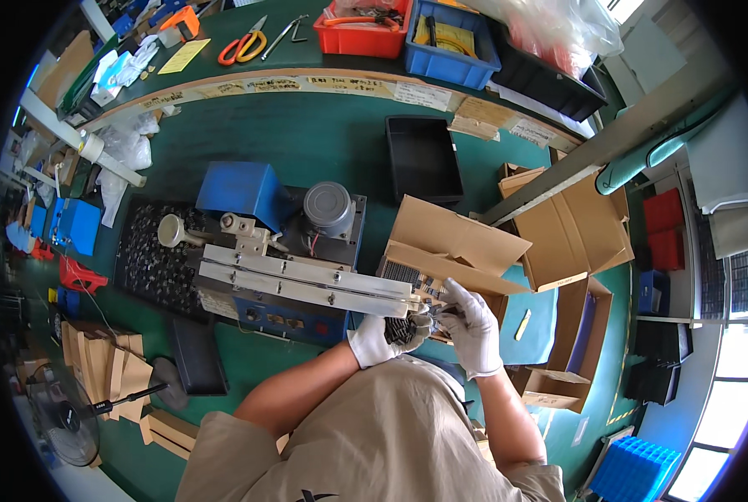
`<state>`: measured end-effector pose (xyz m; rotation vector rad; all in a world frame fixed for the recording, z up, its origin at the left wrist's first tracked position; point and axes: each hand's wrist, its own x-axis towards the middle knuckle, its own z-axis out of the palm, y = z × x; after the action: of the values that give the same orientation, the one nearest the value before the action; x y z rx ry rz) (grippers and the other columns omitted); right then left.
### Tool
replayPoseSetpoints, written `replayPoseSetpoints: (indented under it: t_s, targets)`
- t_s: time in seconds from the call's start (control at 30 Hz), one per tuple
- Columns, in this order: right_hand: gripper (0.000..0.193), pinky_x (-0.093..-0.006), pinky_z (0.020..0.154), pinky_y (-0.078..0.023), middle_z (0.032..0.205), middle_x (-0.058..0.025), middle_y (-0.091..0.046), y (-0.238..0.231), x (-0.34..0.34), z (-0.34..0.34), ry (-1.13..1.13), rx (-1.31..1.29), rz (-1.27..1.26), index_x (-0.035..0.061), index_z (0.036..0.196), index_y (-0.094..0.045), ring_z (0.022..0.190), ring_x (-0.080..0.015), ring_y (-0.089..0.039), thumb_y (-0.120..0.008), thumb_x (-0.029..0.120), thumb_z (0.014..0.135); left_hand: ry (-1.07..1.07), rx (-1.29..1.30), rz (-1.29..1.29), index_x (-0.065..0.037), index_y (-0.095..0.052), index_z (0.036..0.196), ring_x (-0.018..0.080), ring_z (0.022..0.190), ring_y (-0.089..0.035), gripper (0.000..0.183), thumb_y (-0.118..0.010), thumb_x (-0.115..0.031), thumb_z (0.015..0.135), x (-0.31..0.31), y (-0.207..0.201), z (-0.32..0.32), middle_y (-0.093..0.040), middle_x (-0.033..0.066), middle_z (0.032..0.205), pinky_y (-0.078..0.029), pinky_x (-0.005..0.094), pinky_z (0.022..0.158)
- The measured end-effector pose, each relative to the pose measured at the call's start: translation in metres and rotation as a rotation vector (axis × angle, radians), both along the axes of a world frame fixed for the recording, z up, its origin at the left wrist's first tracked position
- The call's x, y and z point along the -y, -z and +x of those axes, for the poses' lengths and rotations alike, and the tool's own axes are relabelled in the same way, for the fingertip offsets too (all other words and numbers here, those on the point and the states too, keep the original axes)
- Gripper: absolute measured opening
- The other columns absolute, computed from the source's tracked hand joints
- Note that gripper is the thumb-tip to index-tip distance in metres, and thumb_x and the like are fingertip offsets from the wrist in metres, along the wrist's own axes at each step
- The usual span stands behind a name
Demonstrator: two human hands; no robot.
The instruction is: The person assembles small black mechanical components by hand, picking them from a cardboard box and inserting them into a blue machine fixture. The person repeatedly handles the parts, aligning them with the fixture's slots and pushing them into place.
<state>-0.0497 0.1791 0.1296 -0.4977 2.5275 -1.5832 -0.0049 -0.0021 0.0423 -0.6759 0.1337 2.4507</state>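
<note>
Both my hands wear white gloves and meet at the right end of a long pale feeder rail [307, 280]. My left hand [374, 341] is closed around a bunch of small dark parts [401, 330], palm up beneath the rail's end. Beside it, my right hand [473, 330] is closed with fingertips pinched near the left hand's fingers; what they hold is too small to make out. Just beyond the hands stands an open cardboard box [458, 238], with rows of small dark parts inside. The rail belongs to a bench machine with a blue housing [238, 191] and a round grey motor [327, 207].
A black tray [424, 159] lies behind the box. Loose dark parts fill a wide tray [152, 255] at the left. More cardboard boxes [571, 335] sit at the right. Along the back shelf are scissors [244, 46], a red bin [361, 33] and a blue bin [449, 63].
</note>
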Motion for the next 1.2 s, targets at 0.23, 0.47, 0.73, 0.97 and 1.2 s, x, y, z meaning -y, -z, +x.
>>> replayPoseSetpoints:
  t_s: [0.23, 0.47, 0.73, 0.97, 1.2]
  targets:
    - [0.041, -0.0405, 0.077, -0.056, 0.101, -0.0181, -0.067, -0.011, 0.001, -0.017, -0.231, -0.266, 0.358, 0.0059, 0.119, -0.064, 0.089, -0.0350, -0.069, -0.071, -0.005, 0.080, -0.023, -0.012, 0.063, -0.006, -0.066, 0.113, 0.0230, 0.097, -0.069, 0.041, -0.051, -0.042, 0.103, 0.002, -0.003, 0.000, -0.071, 0.0116, 0.105, -0.059, 0.0391, 0.089]
    - [0.040, -0.0458, 0.073, -0.054, 0.096, -0.0164, -0.064, -0.022, 0.016, -0.020, -0.358, -0.317, 0.432, 0.0079, 0.121, -0.061, 0.085, -0.0376, -0.065, -0.064, 0.000, 0.082, -0.035, -0.023, 0.072, -0.009, -0.066, 0.115, 0.0228, 0.100, -0.067, 0.033, -0.054, -0.037, 0.100, 0.003, 0.002, 0.003, -0.070, 0.0085, 0.107, -0.057, 0.0402, 0.092]
    - [0.045, -0.0450, 0.072, -0.054, 0.096, -0.0165, -0.066, -0.032, 0.040, -0.019, -0.427, -0.421, 0.448, 0.0072, 0.123, -0.063, 0.085, -0.0366, -0.066, -0.069, 0.001, 0.079, -0.024, 0.021, 0.043, -0.018, -0.062, 0.124, 0.0232, 0.106, -0.064, 0.031, -0.057, -0.033, 0.098, 0.006, 0.016, 0.009, -0.066, 0.0070, 0.119, -0.056, 0.0424, 0.089]
    - [0.027, -0.0440, 0.083, -0.053, 0.107, -0.0174, -0.067, -0.016, 0.017, 0.007, -0.147, -0.145, 0.488, 0.0064, 0.105, -0.073, 0.095, -0.0377, -0.065, -0.076, 0.009, 0.078, 0.085, -0.190, -0.015, -0.014, -0.062, 0.125, 0.0238, 0.111, -0.064, 0.038, -0.052, -0.040, 0.100, 0.009, 0.008, 0.006, -0.067, 0.0072, 0.120, -0.054, 0.0438, 0.094]
    - [0.033, -0.0475, 0.094, -0.048, 0.120, -0.0163, -0.064, 0.018, 0.015, 0.029, -0.165, -0.184, 0.529, 0.0069, 0.102, -0.075, 0.110, -0.0384, -0.059, -0.081, 0.019, 0.073, 0.100, -0.047, -0.049, -0.015, -0.063, 0.126, 0.0235, 0.111, -0.065, 0.047, -0.044, -0.051, 0.101, 0.003, 0.018, 0.007, -0.068, 0.0074, 0.120, -0.053, 0.0429, 0.098]
